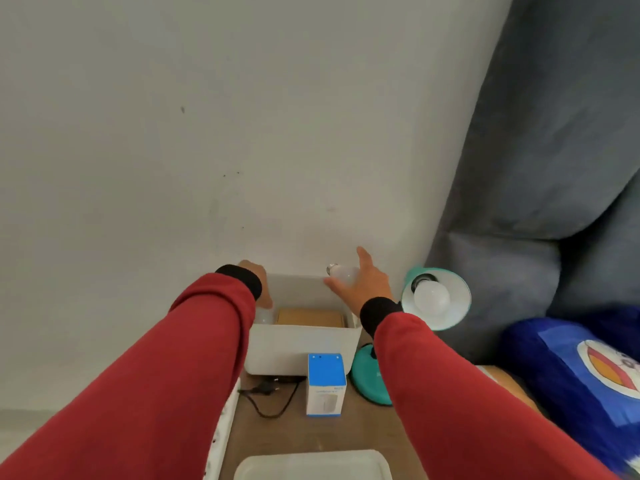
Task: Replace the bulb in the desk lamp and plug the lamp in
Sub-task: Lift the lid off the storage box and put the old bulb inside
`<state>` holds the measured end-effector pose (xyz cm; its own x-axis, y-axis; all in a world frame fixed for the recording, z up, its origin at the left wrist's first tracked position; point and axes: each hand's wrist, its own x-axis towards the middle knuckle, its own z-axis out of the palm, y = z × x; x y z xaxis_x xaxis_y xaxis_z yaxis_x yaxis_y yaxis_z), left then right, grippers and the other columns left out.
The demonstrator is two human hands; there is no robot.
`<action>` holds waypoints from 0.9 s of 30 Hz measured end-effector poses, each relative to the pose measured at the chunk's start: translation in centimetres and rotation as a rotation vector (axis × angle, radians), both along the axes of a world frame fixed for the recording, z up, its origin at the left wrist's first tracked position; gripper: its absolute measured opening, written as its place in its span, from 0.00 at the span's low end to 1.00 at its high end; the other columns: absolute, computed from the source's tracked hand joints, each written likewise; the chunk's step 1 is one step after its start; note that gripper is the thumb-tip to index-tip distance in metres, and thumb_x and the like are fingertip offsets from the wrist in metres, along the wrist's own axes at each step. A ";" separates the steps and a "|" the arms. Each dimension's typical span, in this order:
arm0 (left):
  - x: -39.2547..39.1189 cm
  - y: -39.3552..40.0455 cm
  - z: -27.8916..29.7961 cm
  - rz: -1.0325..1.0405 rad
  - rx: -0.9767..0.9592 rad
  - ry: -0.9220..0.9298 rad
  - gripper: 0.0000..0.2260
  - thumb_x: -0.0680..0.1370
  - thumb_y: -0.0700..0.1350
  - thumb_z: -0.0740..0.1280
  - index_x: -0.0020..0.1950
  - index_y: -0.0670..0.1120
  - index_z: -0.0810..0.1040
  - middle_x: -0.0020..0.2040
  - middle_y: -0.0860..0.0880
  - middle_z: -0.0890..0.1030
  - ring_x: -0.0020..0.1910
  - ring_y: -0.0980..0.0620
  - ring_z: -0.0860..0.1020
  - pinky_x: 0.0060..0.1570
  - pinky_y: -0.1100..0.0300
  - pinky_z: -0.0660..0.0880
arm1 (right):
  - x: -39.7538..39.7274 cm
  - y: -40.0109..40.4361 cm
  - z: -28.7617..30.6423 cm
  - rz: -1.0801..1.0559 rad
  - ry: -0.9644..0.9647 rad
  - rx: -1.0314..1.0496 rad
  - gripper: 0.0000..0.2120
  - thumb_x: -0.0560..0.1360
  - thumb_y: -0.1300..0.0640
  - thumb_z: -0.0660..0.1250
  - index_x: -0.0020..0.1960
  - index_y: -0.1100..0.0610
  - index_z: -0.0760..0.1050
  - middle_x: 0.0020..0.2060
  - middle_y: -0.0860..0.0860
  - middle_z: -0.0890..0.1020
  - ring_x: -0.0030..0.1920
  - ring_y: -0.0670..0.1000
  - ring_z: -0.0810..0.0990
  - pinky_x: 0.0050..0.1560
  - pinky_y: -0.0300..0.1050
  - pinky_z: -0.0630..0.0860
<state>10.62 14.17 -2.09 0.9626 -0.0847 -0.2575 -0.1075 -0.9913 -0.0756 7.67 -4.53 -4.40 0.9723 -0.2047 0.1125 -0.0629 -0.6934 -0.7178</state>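
Right hand (363,289) hovers over the far right corner of the white bin (301,344), fingers curled around a loose bulb (343,274). Left hand (258,282) dips into the bin's far left corner, seemingly touching another bulb (264,316); its grip is hidden. At the surface's right edge, the teal lamp (437,297) holds a fitted bulb (431,297). Its plug (268,388) lies loose by the bin.

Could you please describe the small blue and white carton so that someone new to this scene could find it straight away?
Start at the white bin against the wall on the wooden table. The carton stands upright just in front of the bin's near wall, left of the teal lamp base. It is the only blue-topped box there.
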 end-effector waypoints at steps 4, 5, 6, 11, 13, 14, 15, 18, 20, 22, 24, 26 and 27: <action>5.3 -0.4 -1.2 0.010 -0.029 0.022 0.26 0.76 0.56 0.65 0.70 0.44 0.70 0.68 0.46 0.73 0.66 0.47 0.73 0.63 0.57 0.71 | 4.8 1.1 -1.5 0.014 0.094 0.001 0.38 0.69 0.44 0.69 0.74 0.54 0.59 0.65 0.56 0.74 0.66 0.56 0.71 0.65 0.45 0.68; 6.6 -0.5 -1.8 0.003 -0.039 0.026 0.26 0.76 0.55 0.65 0.70 0.44 0.70 0.68 0.46 0.73 0.67 0.47 0.72 0.63 0.57 0.71 | 6.0 1.2 -2.1 0.023 0.127 -0.025 0.35 0.69 0.44 0.69 0.72 0.55 0.63 0.65 0.55 0.74 0.66 0.55 0.72 0.64 0.44 0.69; 7.8 -0.7 -2.5 -0.002 -0.051 0.033 0.26 0.76 0.55 0.65 0.70 0.44 0.70 0.68 0.46 0.73 0.67 0.47 0.72 0.63 0.57 0.71 | 7.0 1.3 -2.8 0.032 0.159 -0.041 0.33 0.70 0.44 0.69 0.70 0.56 0.65 0.64 0.55 0.75 0.65 0.55 0.72 0.63 0.42 0.69; 11.4 -1.1 -6.6 -0.019 -0.069 0.073 0.24 0.76 0.53 0.65 0.70 0.45 0.70 0.68 0.45 0.73 0.66 0.47 0.73 0.63 0.57 0.71 | 10.8 1.4 -6.7 0.070 0.256 -0.117 0.29 0.69 0.44 0.70 0.65 0.57 0.71 0.58 0.54 0.78 0.58 0.54 0.76 0.50 0.38 0.68; 12.1 -1.2 -7.9 -0.031 -0.067 0.081 0.22 0.78 0.52 0.64 0.70 0.45 0.69 0.69 0.45 0.72 0.67 0.47 0.72 0.64 0.57 0.70 | 11.8 1.2 -8.0 0.079 0.264 -0.123 0.29 0.67 0.43 0.72 0.63 0.58 0.73 0.52 0.53 0.78 0.49 0.52 0.75 0.45 0.37 0.67; 12.4 -1.3 -8.7 -0.036 -0.060 0.087 0.22 0.78 0.52 0.63 0.70 0.45 0.69 0.69 0.45 0.72 0.68 0.46 0.71 0.65 0.57 0.69 | 12.2 1.1 -8.5 0.087 0.272 -0.127 0.29 0.67 0.43 0.72 0.62 0.58 0.74 0.49 0.53 0.78 0.46 0.51 0.74 0.44 0.38 0.67; 12.7 -1.3 -9.3 -0.037 -0.046 0.095 0.23 0.78 0.52 0.63 0.70 0.45 0.69 0.70 0.45 0.72 0.68 0.46 0.71 0.66 0.57 0.69 | 12.6 1.0 -9.0 0.096 0.287 -0.130 0.29 0.67 0.43 0.72 0.62 0.58 0.73 0.49 0.53 0.78 0.46 0.51 0.74 0.44 0.39 0.68; 13.7 -1.2 -11.4 -0.023 -0.011 0.118 0.25 0.76 0.55 0.65 0.69 0.45 0.70 0.68 0.46 0.73 0.67 0.47 0.72 0.66 0.55 0.70 | 13.2 0.6 -10.5 0.110 0.340 -0.149 0.32 0.67 0.43 0.72 0.66 0.57 0.70 0.59 0.55 0.78 0.57 0.55 0.76 0.55 0.44 0.72; 14.0 -1.1 -12.3 -0.018 -0.012 0.129 0.25 0.75 0.55 0.65 0.69 0.45 0.71 0.68 0.46 0.74 0.66 0.46 0.73 0.65 0.55 0.71 | 13.5 0.6 -11.4 0.123 0.379 -0.161 0.33 0.67 0.44 0.73 0.67 0.55 0.69 0.61 0.55 0.77 0.60 0.56 0.75 0.59 0.46 0.73; 14.3 -1.1 -13.0 -0.009 -0.014 0.124 0.25 0.75 0.55 0.65 0.69 0.44 0.71 0.67 0.46 0.75 0.66 0.46 0.73 0.65 0.55 0.71 | 13.7 0.6 -11.8 0.154 0.425 -0.185 0.30 0.68 0.46 0.73 0.66 0.55 0.70 0.61 0.55 0.77 0.60 0.55 0.75 0.57 0.43 0.72; 14.4 -1.1 -13.5 0.000 -0.016 0.134 0.25 0.75 0.55 0.66 0.68 0.44 0.71 0.67 0.46 0.75 0.65 0.46 0.74 0.64 0.55 0.72 | 14.0 0.6 -12.0 0.175 0.449 -0.219 0.28 0.69 0.48 0.73 0.65 0.56 0.71 0.61 0.54 0.77 0.60 0.55 0.75 0.54 0.41 0.70; 14.4 -1.1 -13.9 0.017 -0.029 0.156 0.24 0.75 0.54 0.66 0.68 0.44 0.72 0.66 0.46 0.75 0.65 0.46 0.74 0.64 0.55 0.72 | 14.2 0.6 -12.1 0.185 0.469 -0.250 0.28 0.69 0.48 0.73 0.65 0.56 0.70 0.62 0.54 0.76 0.61 0.55 0.75 0.53 0.40 0.70; 14.4 -1.2 -14.0 0.018 -0.029 0.164 0.24 0.75 0.54 0.66 0.68 0.44 0.72 0.66 0.46 0.75 0.64 0.46 0.74 0.64 0.55 0.72 | 14.3 0.5 -12.2 0.185 0.478 -0.263 0.28 0.69 0.48 0.73 0.65 0.56 0.70 0.62 0.54 0.76 0.61 0.55 0.75 0.54 0.41 0.70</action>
